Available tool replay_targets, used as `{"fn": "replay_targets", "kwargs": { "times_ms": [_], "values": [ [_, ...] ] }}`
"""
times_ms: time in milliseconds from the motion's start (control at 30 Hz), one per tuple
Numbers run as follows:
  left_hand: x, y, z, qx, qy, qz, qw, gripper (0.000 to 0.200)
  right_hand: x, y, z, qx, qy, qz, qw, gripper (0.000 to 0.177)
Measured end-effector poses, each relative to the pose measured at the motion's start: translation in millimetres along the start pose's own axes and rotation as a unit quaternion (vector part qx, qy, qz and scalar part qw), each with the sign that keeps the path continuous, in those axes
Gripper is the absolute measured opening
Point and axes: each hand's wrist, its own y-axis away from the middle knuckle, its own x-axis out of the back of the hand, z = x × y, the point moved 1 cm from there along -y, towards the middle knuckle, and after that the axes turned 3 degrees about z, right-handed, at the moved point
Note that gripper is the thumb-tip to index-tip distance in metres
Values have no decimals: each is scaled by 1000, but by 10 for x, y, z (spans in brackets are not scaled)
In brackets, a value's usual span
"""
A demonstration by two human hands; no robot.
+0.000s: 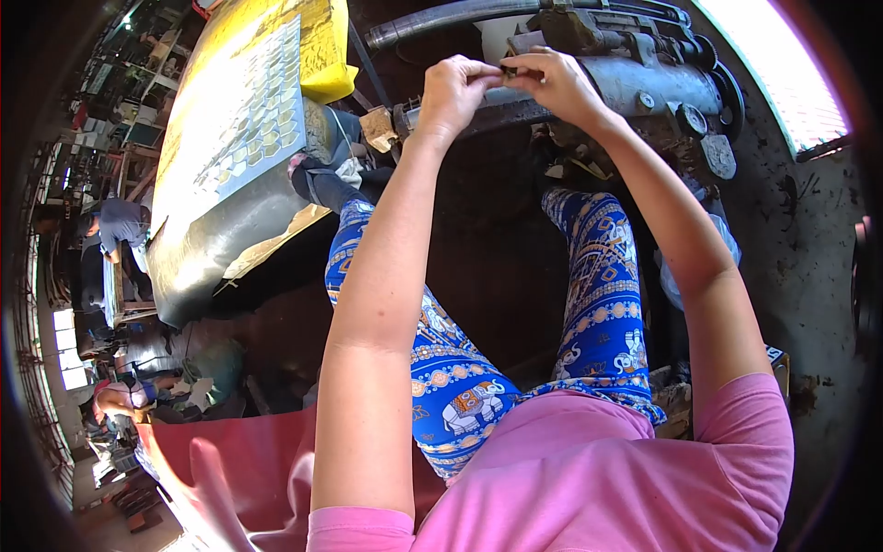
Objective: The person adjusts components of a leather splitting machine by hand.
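Both my hands are raised in front of a metal machine (644, 81) at the top of the head view. The fingertips of my left hand (455, 90) are pinched together, almost touching those of my right hand (554, 85), which are closed in a pinch too. Between them shows a small dark piece (508, 71), too small and too covered by the fingers to name. A grey metal cylinder of the machine lies just behind and below the hands.
On the left, a table with a dark sheet (198, 248) carries a pale sheet of repeated cut shapes (262, 120) and yellow material (326, 41). Red sheet material (239, 460) lies at lower left. Two people (124, 225) work farther off left. A wall stands right.
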Motion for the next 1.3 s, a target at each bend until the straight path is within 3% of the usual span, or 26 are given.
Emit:
{"fn": "replay_targets", "kwargs": {
  "times_ms": [133,267,400,433,633,700,767,933,1033,1133,1233,1300],
  "values": [
    [-105,37,-116,-5,-25,-6,1000,14,-52,110,-48,-6,41,-11,999,17],
    [-84,54,-83,-79,-81,10,993,16,-26,128,-59,50,22,-10,998,13],
    [-37,85,-32,110,69,6,992,14,14,145,-61,0,-27,-24,999,11],
    [-25,81,-54,124,120,14,985,13,10,140,-69,-5,-16,-26,1000,11],
    [54,48,-39,71,66,-34,995,15,-14,62,-36,20,19,-33,999,11],
    [-11,45,-49,15,30,-20,999,13,-9,-2,0,-25,12,-66,997,11],
    [-45,43,-52,35,9,-25,999,16,-10,-75,-31,-80,18,-107,991,12],
    [45,-33,-33,41,-25,-45,998,17,-69,-137,-149,-134,68,-97,984,13],
    [-45,-26,-123,52,48,-32,997,14,-56,-168,-88,-186,87,-122,971,12],
    [-72,-55,-218,17,33,-50,998,13,24,-152,-99,-134,33,-124,983,15],
    [-19,-48,-111,9,-28,-38,999,13,27,-32,-179,-59,68,-55,994,19],
    [-26,-61,-148,39,-5,-45,998,13,28,2,-251,-96,61,-53,992,20]
  ]
}}
